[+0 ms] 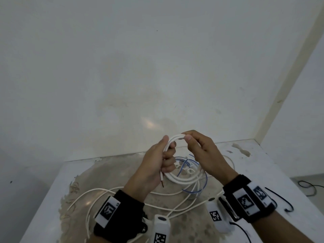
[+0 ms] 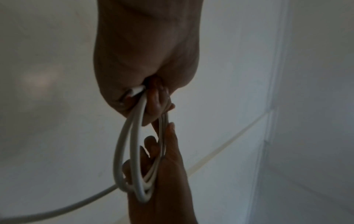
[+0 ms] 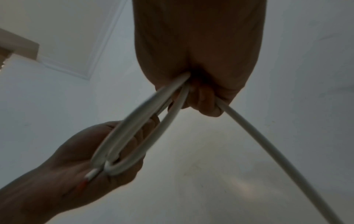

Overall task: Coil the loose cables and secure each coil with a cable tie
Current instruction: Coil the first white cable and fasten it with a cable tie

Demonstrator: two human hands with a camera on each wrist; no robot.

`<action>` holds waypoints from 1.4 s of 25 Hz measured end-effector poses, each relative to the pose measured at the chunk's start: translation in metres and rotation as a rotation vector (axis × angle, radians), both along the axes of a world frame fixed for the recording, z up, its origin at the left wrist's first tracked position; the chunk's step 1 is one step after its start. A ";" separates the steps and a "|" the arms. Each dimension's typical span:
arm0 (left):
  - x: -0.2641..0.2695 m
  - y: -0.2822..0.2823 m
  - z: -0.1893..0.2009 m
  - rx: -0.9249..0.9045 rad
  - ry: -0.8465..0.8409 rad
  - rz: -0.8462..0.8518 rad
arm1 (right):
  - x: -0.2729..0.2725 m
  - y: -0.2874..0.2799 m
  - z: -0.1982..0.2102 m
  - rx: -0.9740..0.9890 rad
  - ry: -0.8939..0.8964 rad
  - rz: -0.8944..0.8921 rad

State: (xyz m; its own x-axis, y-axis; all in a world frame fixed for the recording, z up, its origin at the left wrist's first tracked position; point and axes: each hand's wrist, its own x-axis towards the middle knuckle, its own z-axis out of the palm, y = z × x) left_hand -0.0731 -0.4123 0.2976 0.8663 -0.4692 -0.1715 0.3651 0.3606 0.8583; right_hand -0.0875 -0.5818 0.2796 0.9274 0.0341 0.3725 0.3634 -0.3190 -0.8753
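A white cable coil (image 1: 175, 137) of a few loops is held up above the table (image 1: 254, 163) between both hands. My left hand (image 1: 168, 151) grips the coil's left side in curled fingers, and the cable's stripped end (image 1: 162, 182) sticks out below the palm. My right hand (image 1: 187, 137) pinches the top of the loops between thumb and fingers. In the left wrist view the coil (image 2: 126, 151) hangs from my left fingers (image 2: 155, 104). In the right wrist view the loops (image 3: 134, 133) run between both hands, and the cable's free run (image 3: 268, 151) trails away to the lower right.
More loose white cable (image 1: 105, 192) sprawls over the stained tabletop in front of me. Thin blue wires (image 1: 192, 163) and small white loops lie under the hands. A black cable (image 1: 282, 200) lies at the right edge. White walls close the back and right.
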 end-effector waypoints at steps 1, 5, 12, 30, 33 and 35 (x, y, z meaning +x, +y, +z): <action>0.005 0.005 0.002 -0.093 0.028 0.048 | 0.000 -0.003 -0.003 0.001 0.009 -0.006; 0.041 0.068 0.015 -0.351 0.013 0.296 | -0.013 -0.054 -0.034 -0.115 0.116 -0.020; 0.062 0.136 0.009 -0.339 -0.044 0.695 | -0.041 -0.097 -0.055 -0.388 0.283 -0.008; -0.035 0.008 -0.011 0.045 -0.113 -0.272 | -0.063 -0.005 0.061 -0.376 0.014 0.240; -0.031 0.013 -0.014 -0.087 0.066 -0.406 | -0.048 -0.036 0.052 -0.356 0.011 -0.051; -0.028 0.014 -0.017 -0.080 0.092 -0.449 | -0.044 -0.045 0.038 -0.338 0.083 -0.078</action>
State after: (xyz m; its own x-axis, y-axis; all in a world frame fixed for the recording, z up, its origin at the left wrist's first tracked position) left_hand -0.1008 -0.3986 0.2803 0.5576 -0.8089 -0.1865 0.5735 0.2130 0.7910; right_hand -0.1317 -0.6268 0.3173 0.9586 0.0703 0.2759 0.2587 -0.6196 -0.7410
